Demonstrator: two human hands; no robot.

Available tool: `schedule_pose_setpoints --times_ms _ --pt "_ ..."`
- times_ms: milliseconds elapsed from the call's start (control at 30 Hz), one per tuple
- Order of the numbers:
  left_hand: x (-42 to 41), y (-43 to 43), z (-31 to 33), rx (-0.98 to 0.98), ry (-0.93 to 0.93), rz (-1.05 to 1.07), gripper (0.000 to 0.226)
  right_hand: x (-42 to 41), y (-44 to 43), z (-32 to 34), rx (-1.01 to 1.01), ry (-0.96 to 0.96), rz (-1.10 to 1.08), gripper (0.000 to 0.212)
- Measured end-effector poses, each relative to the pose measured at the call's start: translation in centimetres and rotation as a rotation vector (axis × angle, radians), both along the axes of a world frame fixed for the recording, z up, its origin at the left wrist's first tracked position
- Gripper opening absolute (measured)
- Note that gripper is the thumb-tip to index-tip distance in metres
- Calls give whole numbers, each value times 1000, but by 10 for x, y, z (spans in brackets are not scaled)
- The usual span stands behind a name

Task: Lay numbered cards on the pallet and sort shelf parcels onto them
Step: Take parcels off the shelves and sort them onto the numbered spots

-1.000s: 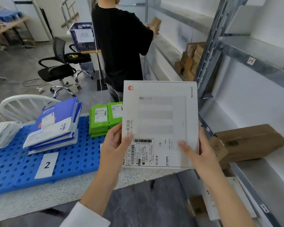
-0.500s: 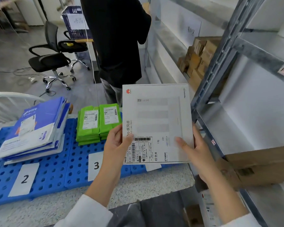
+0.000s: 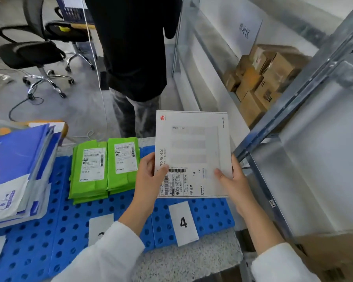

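A flat white parcel box [image 3: 193, 147] with a shipping label is held above the right end of the blue pallet [image 3: 41, 237]. My left hand [image 3: 149, 178] grips its lower left edge, and my right hand [image 3: 232, 180] grips its lower right edge. Just below the box lies the white card marked 4 [image 3: 183, 223]. Another card [image 3: 100, 226] to its left is partly hidden by my left sleeve. Green parcels [image 3: 104, 169] are stacked in two piles left of the box. Blue and white mailers [image 3: 16, 169] are piled at the far left.
A person in black [image 3: 135, 47] stands just behind the pallet. A metal shelf rack [image 3: 283, 110] runs along the right with brown cartons [image 3: 261, 78] on it. A black office chair [image 3: 35, 55] stands at the back left. A brown carton [image 3: 334, 257] sits low on the right.
My view has turned down and left over the pallet. The box, still in both hands, has come down over the spot above card 4, which is now in view.
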State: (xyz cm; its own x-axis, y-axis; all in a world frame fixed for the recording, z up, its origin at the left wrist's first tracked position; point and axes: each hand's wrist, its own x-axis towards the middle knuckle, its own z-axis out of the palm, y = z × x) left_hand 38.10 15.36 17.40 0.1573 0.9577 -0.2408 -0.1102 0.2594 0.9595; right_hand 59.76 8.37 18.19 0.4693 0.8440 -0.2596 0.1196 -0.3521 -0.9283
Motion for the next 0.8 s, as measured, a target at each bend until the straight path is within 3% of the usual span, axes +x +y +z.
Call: schedule_pose_setpoints --times_ms 367,800 --pt "26 55 -59 -166 123 84 36 35 100 -46 -175 -24 168 50" --pt "36 93 -106 -206 373 -15 36 41 139 -91 -303 86 197 69"
